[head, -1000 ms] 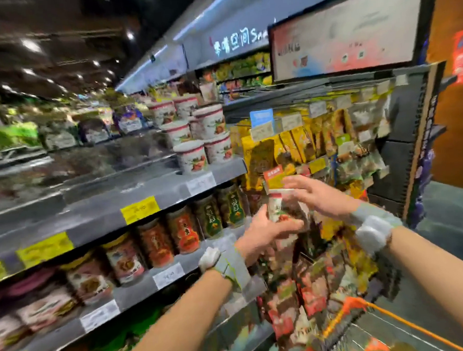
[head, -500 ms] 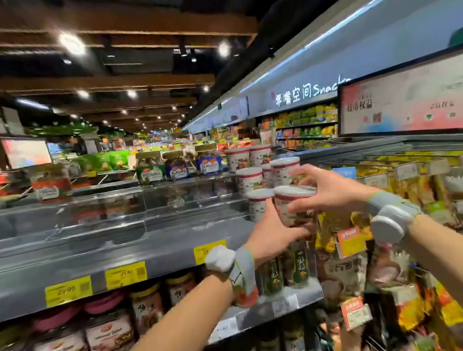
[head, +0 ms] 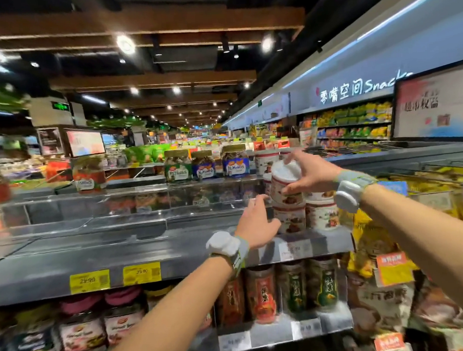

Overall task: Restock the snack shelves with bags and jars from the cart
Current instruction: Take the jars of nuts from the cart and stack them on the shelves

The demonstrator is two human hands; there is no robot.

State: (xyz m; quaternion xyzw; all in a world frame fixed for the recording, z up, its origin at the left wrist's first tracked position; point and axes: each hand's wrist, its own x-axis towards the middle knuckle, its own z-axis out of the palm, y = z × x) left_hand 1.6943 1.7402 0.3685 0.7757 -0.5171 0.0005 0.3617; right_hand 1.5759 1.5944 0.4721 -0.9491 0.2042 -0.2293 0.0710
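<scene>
Jar (head: 283,186) tilted, gripped by right hand (head: 312,173) over stack (head: 321,215); left hand (head: 255,224) spread, empty, beside it. Risk: crooked set-down could topple stack off shelf (head: 120,254).

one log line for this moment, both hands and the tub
right hand grips tilted tub | above stacked tubs on shelf | left hand beside stack, holding nothing

Grey shelf (head: 107,255): white tubs (head: 322,216) stacked two high at right end. Yellow price tags (head: 141,273) on front edge. Clear dividers (head: 152,228) upright behind.
</scene>
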